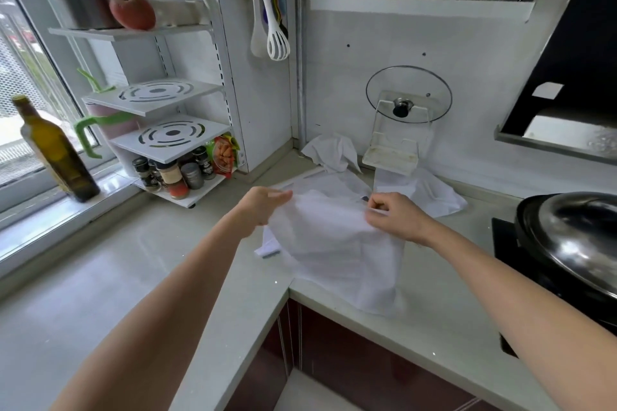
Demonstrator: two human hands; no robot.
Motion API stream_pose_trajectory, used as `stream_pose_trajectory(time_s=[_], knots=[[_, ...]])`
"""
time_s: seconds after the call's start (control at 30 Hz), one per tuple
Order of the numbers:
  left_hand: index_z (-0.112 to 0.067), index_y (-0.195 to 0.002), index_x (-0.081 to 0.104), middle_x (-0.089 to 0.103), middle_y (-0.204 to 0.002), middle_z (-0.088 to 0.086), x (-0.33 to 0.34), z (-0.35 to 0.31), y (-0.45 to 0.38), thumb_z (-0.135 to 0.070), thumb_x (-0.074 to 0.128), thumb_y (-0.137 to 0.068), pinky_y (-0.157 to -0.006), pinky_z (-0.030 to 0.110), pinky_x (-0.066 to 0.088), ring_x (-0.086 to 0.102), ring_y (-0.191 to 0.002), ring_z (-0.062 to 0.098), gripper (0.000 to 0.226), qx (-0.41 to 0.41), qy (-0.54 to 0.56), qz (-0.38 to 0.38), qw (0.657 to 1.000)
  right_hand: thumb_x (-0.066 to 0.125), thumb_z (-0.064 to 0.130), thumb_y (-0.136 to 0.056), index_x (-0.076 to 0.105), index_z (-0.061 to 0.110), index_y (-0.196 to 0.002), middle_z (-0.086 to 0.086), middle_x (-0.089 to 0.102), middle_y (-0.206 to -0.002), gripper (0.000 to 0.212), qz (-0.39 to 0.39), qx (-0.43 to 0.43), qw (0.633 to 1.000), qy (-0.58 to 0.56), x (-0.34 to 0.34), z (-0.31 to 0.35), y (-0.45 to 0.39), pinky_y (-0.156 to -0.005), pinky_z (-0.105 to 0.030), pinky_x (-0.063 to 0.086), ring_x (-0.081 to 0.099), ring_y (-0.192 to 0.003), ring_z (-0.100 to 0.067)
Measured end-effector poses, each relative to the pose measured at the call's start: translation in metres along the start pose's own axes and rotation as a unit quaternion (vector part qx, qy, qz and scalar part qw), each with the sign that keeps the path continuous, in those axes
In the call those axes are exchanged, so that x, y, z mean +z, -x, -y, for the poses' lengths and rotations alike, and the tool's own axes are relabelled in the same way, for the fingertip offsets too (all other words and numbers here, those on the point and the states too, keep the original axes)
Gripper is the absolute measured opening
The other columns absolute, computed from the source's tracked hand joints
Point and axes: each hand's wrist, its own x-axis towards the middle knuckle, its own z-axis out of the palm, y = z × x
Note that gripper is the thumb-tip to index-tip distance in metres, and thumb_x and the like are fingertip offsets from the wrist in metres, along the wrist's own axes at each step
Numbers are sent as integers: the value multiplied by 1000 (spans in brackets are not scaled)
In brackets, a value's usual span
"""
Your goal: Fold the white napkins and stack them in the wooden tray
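A white napkin (337,243) hangs spread between both hands above the inner corner of the counter, its lower edge draping onto the countertop. My left hand (258,207) pinches its upper left corner. My right hand (395,215) pinches its upper right corner. Under and behind it lies another flat white napkin (320,182). A crumpled white napkin (334,152) sits in the back corner, and one more (434,193) lies to the right under the lid stand. No wooden tray shows in the head view.
A lid stand (392,153) with a glass lid stands against the back wall. A black wok with a steel lid (574,240) sits on the stove at right. An oil bottle (56,150) stands on the windowsill at left, beside a spice rack (177,170).
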Motion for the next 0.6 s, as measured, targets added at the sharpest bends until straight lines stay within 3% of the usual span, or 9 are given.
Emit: stream_pose_trajectory(time_s=[0.07,0.13,0.2,0.27,0.33,0.47,0.53,0.57,0.6], knots=[[-13,-93,65,44,-72,5,11,6,0,-33,57,-94,-51,23,35,36,-55,18,21,-43,-9,13,999,54,10,-79,44,13,-64,2,42,-61,18,52,3,993,107,-4,-3,1,-56,-31,25,36,-57,-13],[-9,-94,63,44,-74,6,19,8,0,-26,56,-96,-40,21,44,43,-55,16,18,-56,46,14,997,46,-1,-75,32,15,-60,-1,37,-60,26,56,26,975,211,-7,-5,1,-52,-31,21,35,-59,-19],[-7,-89,63,50,-84,5,25,6,1,-20,59,-95,-50,26,58,56,-69,19,15,-68,135,28,988,43,-7,-72,29,17,-55,-2,34,-58,33,51,58,969,233,-10,-11,2,-49,-30,20,35,-60,-23],[-8,-89,64,53,-85,4,28,9,-1,-21,60,-94,-53,26,58,59,-69,17,15,-51,110,91,988,44,-7,-74,28,17,-55,-1,31,-57,35,105,88,970,201,-14,-19,9,-48,-30,18,31,-57,-19],[-9,-101,64,52,-75,1,28,15,0,-29,59,-94,-49,18,49,51,-56,10,21,-57,8,188,980,42,-3,-80,31,19,-59,2,31,-58,32,220,117,955,163,-19,-23,22,-48,-28,19,28,-55,-14],[-16,-128,55,62,-109,3,47,19,6,-9,60,-87,-75,24,48,57,-93,19,42,-111,-200,293,928,52,21,-88,53,22,-60,6,52,-60,28,366,208,905,-66,-28,-32,48,-52,-22,37,46,-52,-11],[-16,-108,62,58,-92,3,60,26,2,-21,58,-91,-59,18,47,55,-74,18,18,-159,-204,253,932,65,35,-87,69,21,-77,4,69,-77,17,385,241,886,-88,-29,-39,52,-66,-25,50,63,-66,-12],[-13,-105,61,57,-89,3,68,31,-5,-30,58,-93,-57,19,48,56,-71,18,21,-168,-191,175,951,70,37,-83,71,19,-85,2,71,-84,18,390,241,888,-40,-27,-45,51,-70,-27,52,65,-72,-14],[-9,-114,57,60,-95,6,79,27,-6,-34,59,-92,-64,23,52,60,-80,21,33,-122,-230,161,952,72,35,-81,69,17,-88,0,69,-86,19,381,224,896,39,-22,-51,49,-69,-26,51,65,-76,-17]])
